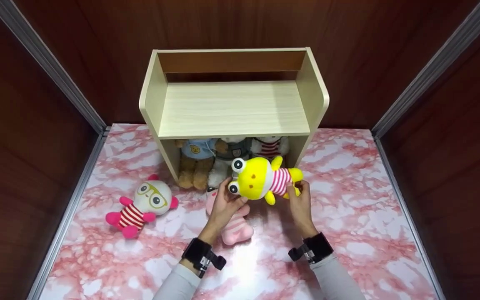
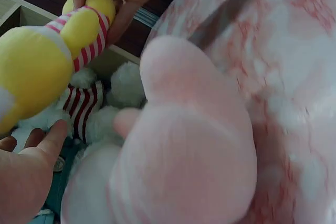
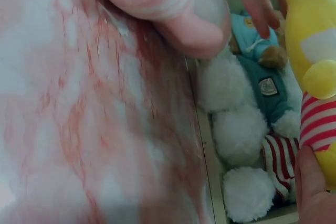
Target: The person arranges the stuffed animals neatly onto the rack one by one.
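A yellow frog plush (image 1: 253, 179) with bulging eyes and a pink-striped body is held sideways in front of the shelf's lower compartment. My right hand (image 1: 299, 205) grips it by the lower body and legs, thumb on the striped belly. Beside its head is my left hand (image 1: 224, 209), fingers loosely extended and fingertips right by the eyes. Under the left hand a pink striped plush (image 1: 237, 229) lies on the marbled surface, partly hidden by the hand and wrist. In the left wrist view this pink plush (image 2: 184, 145) fills the foreground.
The small wooden shelf (image 1: 233, 108) stands at the back. Its lower compartment holds a brown bear in blue (image 1: 197, 162), a plush in dark green (image 3: 266, 85) and a white one in red stripes (image 1: 270, 146). A pink-and-white plush with glasses (image 1: 153, 198) lies left.
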`<state>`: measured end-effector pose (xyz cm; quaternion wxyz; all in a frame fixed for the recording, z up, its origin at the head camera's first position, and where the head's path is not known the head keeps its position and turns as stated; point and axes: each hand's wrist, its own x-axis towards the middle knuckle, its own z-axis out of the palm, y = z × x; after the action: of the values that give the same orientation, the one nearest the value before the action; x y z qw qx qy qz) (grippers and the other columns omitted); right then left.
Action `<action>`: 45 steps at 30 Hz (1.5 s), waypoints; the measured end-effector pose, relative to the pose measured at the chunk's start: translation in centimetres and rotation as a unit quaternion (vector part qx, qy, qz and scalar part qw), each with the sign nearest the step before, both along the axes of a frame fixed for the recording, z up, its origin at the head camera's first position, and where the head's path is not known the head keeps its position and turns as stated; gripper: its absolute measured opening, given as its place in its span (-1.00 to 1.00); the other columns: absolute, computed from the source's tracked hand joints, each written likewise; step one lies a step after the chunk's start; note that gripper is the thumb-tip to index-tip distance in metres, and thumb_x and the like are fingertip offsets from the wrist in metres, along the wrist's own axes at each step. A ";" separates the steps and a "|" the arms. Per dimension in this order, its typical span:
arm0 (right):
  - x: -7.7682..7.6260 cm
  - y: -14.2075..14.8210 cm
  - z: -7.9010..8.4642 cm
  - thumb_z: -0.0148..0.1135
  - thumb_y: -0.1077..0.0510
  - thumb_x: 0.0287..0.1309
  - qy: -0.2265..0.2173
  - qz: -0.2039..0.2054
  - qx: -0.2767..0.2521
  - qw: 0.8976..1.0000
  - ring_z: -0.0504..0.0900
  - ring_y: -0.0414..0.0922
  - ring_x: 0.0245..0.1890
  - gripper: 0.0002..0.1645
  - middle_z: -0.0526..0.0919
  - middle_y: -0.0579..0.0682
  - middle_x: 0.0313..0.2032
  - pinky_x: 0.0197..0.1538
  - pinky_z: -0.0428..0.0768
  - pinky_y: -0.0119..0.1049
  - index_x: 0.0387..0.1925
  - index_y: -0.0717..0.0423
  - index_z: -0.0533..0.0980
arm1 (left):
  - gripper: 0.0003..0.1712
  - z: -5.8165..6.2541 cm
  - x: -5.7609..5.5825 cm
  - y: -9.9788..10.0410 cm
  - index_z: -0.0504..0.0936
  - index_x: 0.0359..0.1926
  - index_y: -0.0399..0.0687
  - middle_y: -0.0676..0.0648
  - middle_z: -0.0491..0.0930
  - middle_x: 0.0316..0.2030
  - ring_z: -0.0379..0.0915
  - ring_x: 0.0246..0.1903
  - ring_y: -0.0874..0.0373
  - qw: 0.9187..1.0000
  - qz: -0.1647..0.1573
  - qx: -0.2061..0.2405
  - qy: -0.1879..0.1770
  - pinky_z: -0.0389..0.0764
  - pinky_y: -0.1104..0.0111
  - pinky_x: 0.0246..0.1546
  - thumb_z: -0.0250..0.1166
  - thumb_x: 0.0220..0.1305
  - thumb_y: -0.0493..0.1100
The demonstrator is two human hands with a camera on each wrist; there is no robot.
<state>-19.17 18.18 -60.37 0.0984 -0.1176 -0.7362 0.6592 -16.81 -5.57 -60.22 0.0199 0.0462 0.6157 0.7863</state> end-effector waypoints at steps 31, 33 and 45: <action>1.4 -0.1 6.3 0.38 0.30 0.28 0.097 0.149 0.090 0.980 0.52 0.29 0.19 -0.43 0.58 0.38 0.15 0.24 0.46 0.22 0.27 0.40 0.46 | -0.18 6.1 -3.3 0.9 0.28 0.36 -0.30 -0.31 0.57 0.17 0.57 0.09 -0.03 0.986 0.121 0.004 0.119 0.60 0.30 0.09 0.44 0.14 -0.21; 1.8 -0.5 7.2 0.40 0.27 0.28 0.082 0.167 0.098 0.978 0.54 0.30 0.16 -0.45 0.61 0.38 0.12 0.26 0.47 0.23 0.24 0.39 0.49 | -0.18 6.3 -3.4 0.9 0.27 0.36 -0.32 -0.33 0.57 0.17 0.56 0.09 -0.04 0.986 0.112 0.000 0.122 0.60 0.30 0.10 0.44 0.14 -0.22; 0.9 -1.0 4.5 0.53 0.13 0.20 0.028 0.204 0.043 0.978 0.69 0.05 0.00 -0.46 0.73 0.14 -0.04 0.12 0.63 -0.22 0.14 0.27 0.59 | -0.26 7.2 -3.7 1.0 0.32 0.27 -0.42 -0.39 0.59 0.11 0.60 0.03 0.01 0.991 0.069 0.020 0.109 0.62 0.30 0.09 0.43 0.18 -0.18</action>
<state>-18.23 17.14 -55.85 -0.0123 0.0577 -0.7696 0.6358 -20.55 -4.57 -53.03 -0.1029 0.0894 0.6002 0.7882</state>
